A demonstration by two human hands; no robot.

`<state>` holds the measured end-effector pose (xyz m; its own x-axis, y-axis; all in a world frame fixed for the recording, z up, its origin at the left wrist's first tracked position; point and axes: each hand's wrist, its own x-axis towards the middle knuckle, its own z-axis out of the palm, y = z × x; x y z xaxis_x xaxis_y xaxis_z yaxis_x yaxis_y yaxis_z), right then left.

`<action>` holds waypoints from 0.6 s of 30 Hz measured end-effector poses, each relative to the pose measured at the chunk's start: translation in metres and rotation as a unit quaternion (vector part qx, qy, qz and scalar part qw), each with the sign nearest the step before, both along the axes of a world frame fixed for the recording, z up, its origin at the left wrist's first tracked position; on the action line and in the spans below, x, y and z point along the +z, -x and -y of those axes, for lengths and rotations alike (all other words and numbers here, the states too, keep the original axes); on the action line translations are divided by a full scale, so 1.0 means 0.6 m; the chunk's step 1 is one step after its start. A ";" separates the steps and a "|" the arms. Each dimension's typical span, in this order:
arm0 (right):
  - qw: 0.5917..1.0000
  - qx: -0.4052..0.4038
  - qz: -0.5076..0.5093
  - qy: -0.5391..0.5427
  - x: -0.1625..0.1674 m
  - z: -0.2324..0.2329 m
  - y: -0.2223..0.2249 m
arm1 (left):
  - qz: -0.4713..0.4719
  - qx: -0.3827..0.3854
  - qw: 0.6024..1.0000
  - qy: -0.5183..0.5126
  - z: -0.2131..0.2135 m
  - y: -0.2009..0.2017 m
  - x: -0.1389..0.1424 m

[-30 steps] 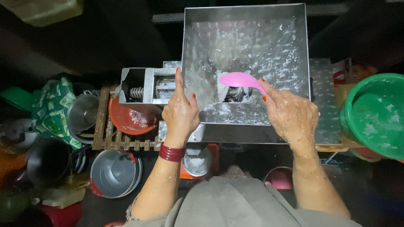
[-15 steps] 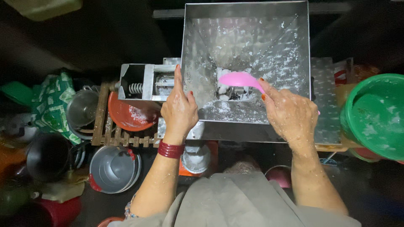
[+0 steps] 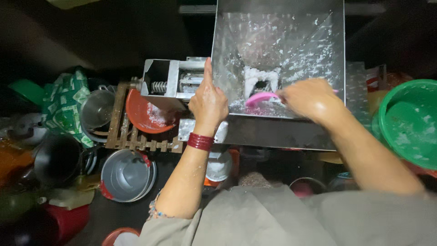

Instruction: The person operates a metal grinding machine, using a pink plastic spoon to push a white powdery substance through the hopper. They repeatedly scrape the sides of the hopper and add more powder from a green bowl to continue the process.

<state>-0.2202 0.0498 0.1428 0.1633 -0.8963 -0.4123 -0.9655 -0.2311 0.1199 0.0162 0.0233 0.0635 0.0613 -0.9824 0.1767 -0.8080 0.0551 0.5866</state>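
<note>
head view: right hand [image 3: 309, 98] grip closed around pink scoop [image 3: 260, 98], left hand [image 3: 208, 102] flat-open against metal hopper [image 3: 277, 45]

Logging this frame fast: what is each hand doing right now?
Left hand: open, flat against the metal hopper edge, holding nothing.
Right hand: closed on the pink scoop inside the hopper.

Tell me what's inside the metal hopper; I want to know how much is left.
Inside the metal hopper: white clumps around the bottom opening, flecks on the walls, a pink scoop in the right hand. Below the opening is hidden.
</note>
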 end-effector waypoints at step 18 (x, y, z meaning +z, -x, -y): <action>0.986 -0.101 0.134 -0.001 -0.107 0.178 0.051 | 0.000 -0.003 1.000 0.007 0.008 -0.002 -0.013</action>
